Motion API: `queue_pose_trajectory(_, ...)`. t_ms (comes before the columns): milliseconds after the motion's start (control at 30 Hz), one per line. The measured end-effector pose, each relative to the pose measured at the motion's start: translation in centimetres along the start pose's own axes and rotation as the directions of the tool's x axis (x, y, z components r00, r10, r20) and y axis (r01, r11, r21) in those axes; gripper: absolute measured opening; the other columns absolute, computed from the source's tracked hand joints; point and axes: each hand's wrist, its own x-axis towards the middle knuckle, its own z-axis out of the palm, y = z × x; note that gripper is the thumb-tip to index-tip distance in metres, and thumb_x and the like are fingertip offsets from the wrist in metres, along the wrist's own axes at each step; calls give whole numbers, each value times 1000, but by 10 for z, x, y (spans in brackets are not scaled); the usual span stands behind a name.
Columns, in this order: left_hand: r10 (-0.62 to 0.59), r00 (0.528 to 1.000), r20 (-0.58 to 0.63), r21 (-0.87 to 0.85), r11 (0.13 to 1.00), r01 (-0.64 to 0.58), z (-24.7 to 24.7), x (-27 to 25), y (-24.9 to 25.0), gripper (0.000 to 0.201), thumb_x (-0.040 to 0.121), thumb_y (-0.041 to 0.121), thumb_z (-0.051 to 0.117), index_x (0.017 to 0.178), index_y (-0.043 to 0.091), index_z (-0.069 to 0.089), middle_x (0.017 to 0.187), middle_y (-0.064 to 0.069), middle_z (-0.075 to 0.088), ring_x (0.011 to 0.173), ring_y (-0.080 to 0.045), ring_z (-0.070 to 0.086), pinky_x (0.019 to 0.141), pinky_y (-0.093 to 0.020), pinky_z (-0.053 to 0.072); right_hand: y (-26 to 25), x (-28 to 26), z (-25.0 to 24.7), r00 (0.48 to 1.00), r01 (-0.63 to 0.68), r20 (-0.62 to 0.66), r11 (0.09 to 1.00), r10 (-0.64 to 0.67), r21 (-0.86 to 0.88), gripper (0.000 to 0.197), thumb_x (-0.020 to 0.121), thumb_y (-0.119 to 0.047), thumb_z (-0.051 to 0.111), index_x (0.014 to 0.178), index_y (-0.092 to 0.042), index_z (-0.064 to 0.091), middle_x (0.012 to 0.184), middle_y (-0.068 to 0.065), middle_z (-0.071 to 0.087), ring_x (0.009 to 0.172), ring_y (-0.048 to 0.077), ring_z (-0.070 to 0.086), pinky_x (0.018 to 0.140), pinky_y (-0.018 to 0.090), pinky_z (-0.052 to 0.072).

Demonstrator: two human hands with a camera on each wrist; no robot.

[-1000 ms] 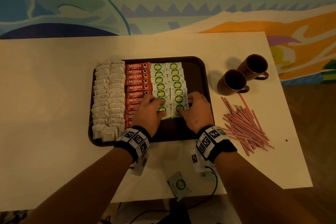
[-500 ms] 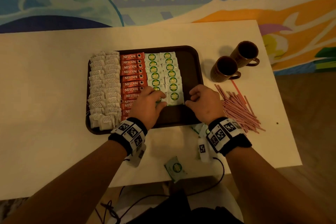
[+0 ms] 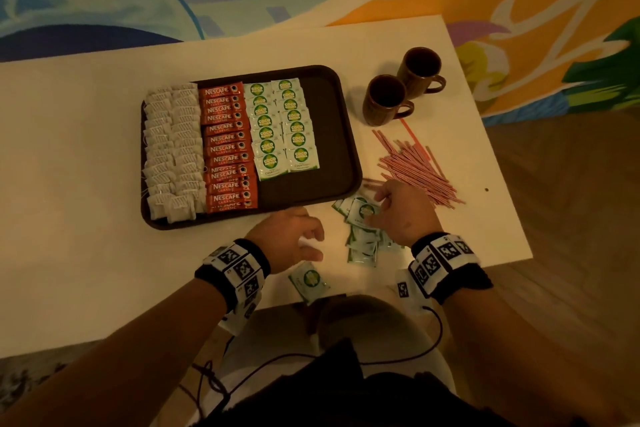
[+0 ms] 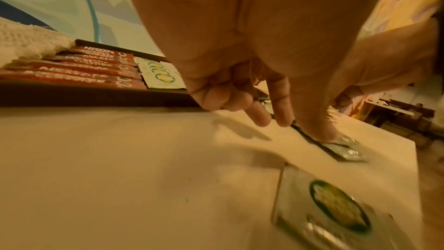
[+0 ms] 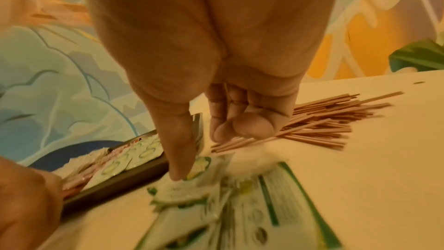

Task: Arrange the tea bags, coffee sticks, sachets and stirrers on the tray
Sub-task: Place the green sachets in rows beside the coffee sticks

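Observation:
The dark tray [image 3: 327, 149] holds white tea bags [image 3: 173, 149] at its left. Red coffee sticks [image 3: 227, 146] lie beside them, then two columns of green-and-white sachets [image 3: 282, 125]. My right hand [image 3: 375, 208] is on a loose pile of sachets [image 3: 363, 243] on the table, right of the tray's front corner. Its thumb [image 5: 180, 163] and curled fingers pinch the top sachet [image 5: 200, 165]. My left hand [image 3: 313, 243] hovers over the table in front of the tray, fingers loosely bent and holding nothing. One sachet [image 3: 309, 282] lies by the table's front edge. Pink stirrers [image 3: 415, 166] lie heaped at the right.
Two brown mugs [image 3: 386, 99] stand on the table behind the stirrers, right of the tray. The right part of the tray is bare. The white table [image 3: 69, 218] ends close in front of me, and a patterned wall stands behind it.
Both hands have pulled back off the sachet columns on the tray. The right hand went to the loose pile beside the tray. The left hand came out over the table in front.

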Motion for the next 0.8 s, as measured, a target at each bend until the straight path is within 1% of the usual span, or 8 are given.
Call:
queue_pose_trajectory(100, 4, 991, 131, 82, 997, -14, 16, -7, 1, 48, 72, 55, 83, 113, 39, 64, 116, 14, 45, 112, -8, 44, 98, -34, 46, 6, -7, 5, 1000, 0, 0, 999, 0, -53, 63, 72, -36, 91, 124, -20, 60, 121, 6, 61, 110, 26, 60, 88, 41, 54)
queue_pose_trajectory(200, -24, 982, 189, 160, 987, -7, 29, -15, 1, 54, 66, 55, 85, 111, 46, 57, 120, 16, 35, 113, -9, 38, 98, -34, 48, 6, -11, 11, 1000, 14, 1, 996, -14, -84, 68, 75, -35, 89, 132, -17, 58, 137, 9, 50, 125, 30, 52, 100, 42, 47)
queue_pose_trajectory(367, -17, 993, 114, 147, 989, 0, 36, -18, -4, 45, 71, 43, 87, 104, 41, 56, 119, 17, 31, 110, -8, 37, 96, -32, 49, 6, -13, 13, 997, 58, -45, 995, -62, -82, 55, 75, -36, 89, 120, -17, 63, 127, 5, 50, 113, 27, 54, 93, 39, 49)
queue_pose_trajectory(500, -26, 998, 54, 44, 999, 24, 29, -14, -3, 31, 79, 32, 81, 97, 34, 55, 112, 10, 49, 103, -12, 47, 90, -32, 46, 6, -8, 9, 996, 89, -27, 996, -89, -26, 38, 77, -31, 88, 105, -21, 64, 112, -2, 54, 98, 19, 55, 81, 35, 51)
queue_pose_trajectory(567, -37, 999, -17, -54, 998, 36, 22, -13, -6, 26, 83, 25, 79, 89, 34, 55, 101, 8, 59, 92, -13, 54, 81, -32, 46, 6, -4, 3, 992, 126, -3, 991, -126, 43, 26, 79, -25, 87, 93, -22, 65, 97, -3, 63, 88, 16, 59, 69, 25, 47)
queue_pose_trajectory(633, -73, 992, -100, -173, 983, 55, 13, -15, -11, 22, 84, 21, 79, 88, 31, 60, 93, 10, 63, 85, -8, 59, 74, -27, 46, 3, -2, -5, 987, 157, 24, 983, -160, 98, 19, 82, -22, 84, 85, -22, 66, 86, -6, 65, 80, 14, 61, 62, 21, 42)
queue_pose_trajectory(700, -132, 978, -164, -300, 951, 78, 1, -18, -15, 18, 85, 21, 80, 93, 28, 65, 94, 13, 66, 85, -3, 62, 71, -24, 49, -3, 2, -12, 982, 175, 46, 971, -185, 166, 17, 83, -21, 83, 85, -22, 66, 87, -5, 69, 79, 12, 64, 63, 23, 46)
queue_pose_trajectory(800, -207, 944, -256, -394, 914, 94, -19, -17, -25, 19, 86, 20, 79, 98, 26, 66, 97, 11, 68, 89, -4, 64, 72, -24, 55, -18, 12, -15, 976, 199, 40, 953, -214, 229, 19, 83, -24, 83, 85, -27, 65, 90, -3, 72, 80, 15, 69, 67, 31, 55)
